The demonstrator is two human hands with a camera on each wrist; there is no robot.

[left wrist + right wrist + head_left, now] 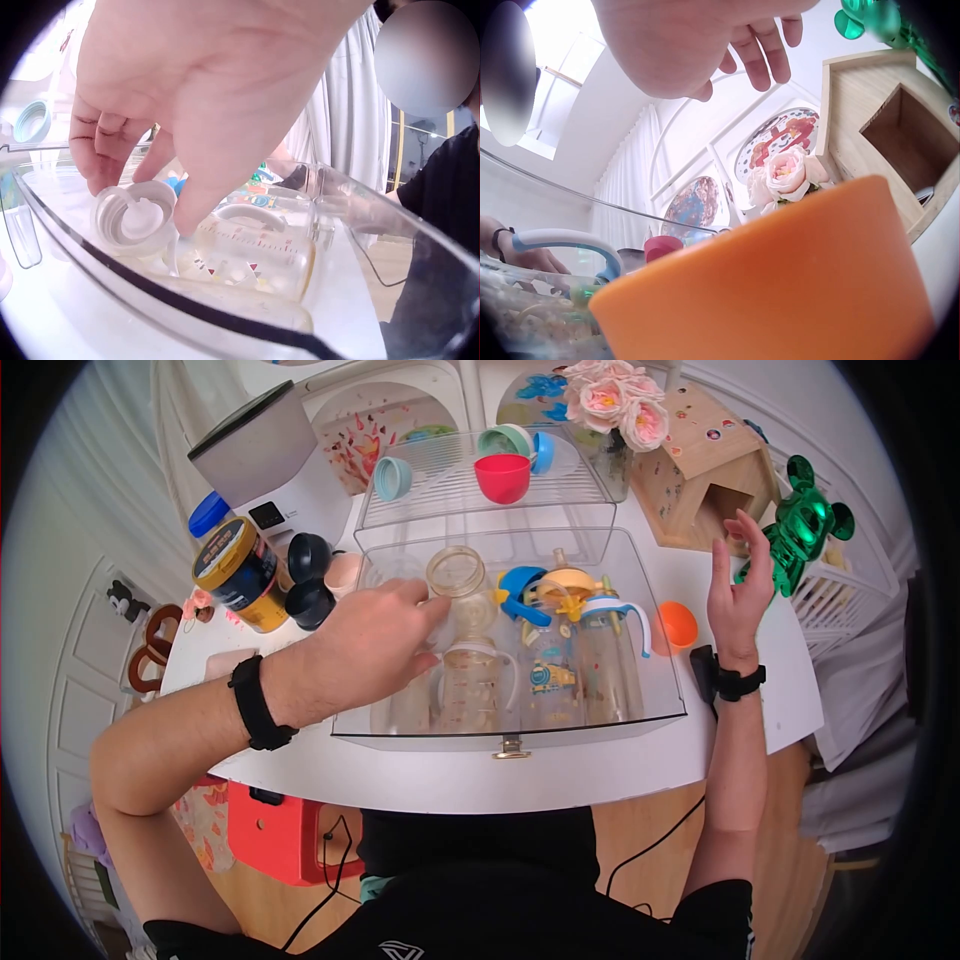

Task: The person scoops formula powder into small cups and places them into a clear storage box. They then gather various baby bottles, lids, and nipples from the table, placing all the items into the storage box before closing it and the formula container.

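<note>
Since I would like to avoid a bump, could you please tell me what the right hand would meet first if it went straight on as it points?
The right hand would probably meet the wooden house first; its fingers point that way, though depth is unclear and it might pass above.

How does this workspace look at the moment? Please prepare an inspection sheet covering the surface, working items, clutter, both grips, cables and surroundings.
Surface: white table, bearing a clear bin near its front edge.
Job's things: bottles inside the bin.
Clutter: yellow-and-black tub, left; orange cup, right; red cup on a clear ridged rack behind the bin.
Left grip: fingers and thumb at a white ring cap; firmness of hold cannot be told.
Right grip: raised, holding nothing.
Cables: black cables below the table.
Surroundings: red stool under the table; wooden house, right.
</note>
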